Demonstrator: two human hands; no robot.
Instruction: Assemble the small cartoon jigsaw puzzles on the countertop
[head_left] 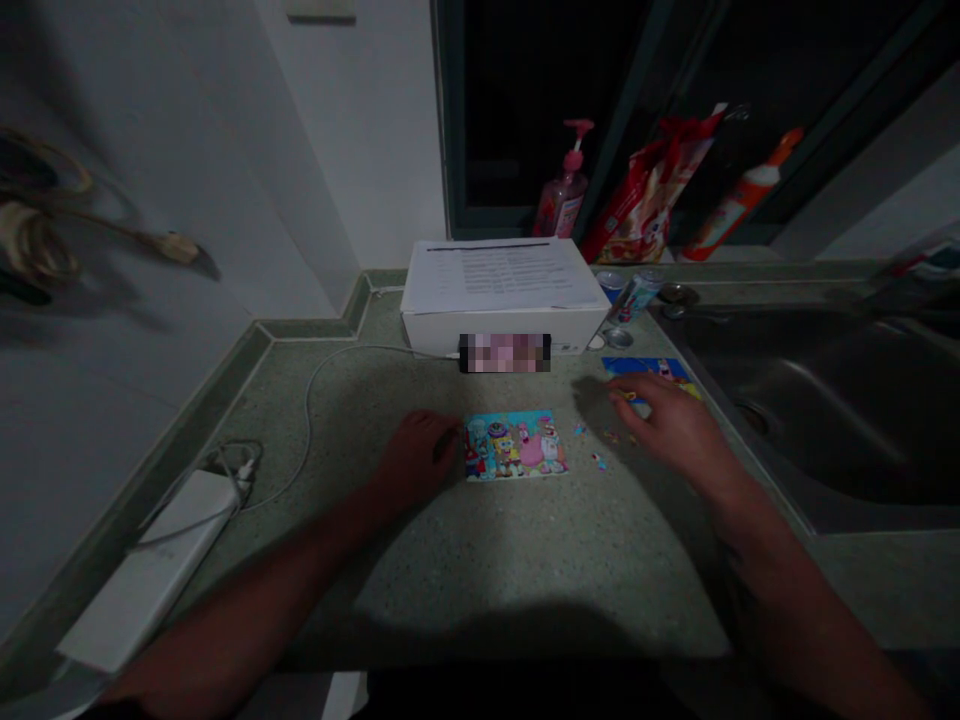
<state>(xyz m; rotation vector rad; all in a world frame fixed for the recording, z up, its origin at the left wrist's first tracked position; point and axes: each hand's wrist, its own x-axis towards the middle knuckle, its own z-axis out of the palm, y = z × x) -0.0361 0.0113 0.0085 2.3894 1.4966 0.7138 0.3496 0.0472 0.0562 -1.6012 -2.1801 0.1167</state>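
A small cartoon jigsaw puzzle (514,445) lies on the speckled green counter (480,560). My left hand (417,455) rests at the puzzle's left edge, fingers curled against it, steadying it. My right hand (671,425) lies palm down to the right, fingers stretched over a few loose puzzle pieces (600,462). Under its fingertips sits a blue puzzle card (651,371). Whether the right fingertips pinch a piece is too dim to tell.
A white box topped with printed paper (502,290) stands behind the puzzle. A steel sink (825,410) is at the right. A white power bank with cable (161,565) lies at the left. A pink pump bottle (562,195), a red bag (649,200) and cans line the back.
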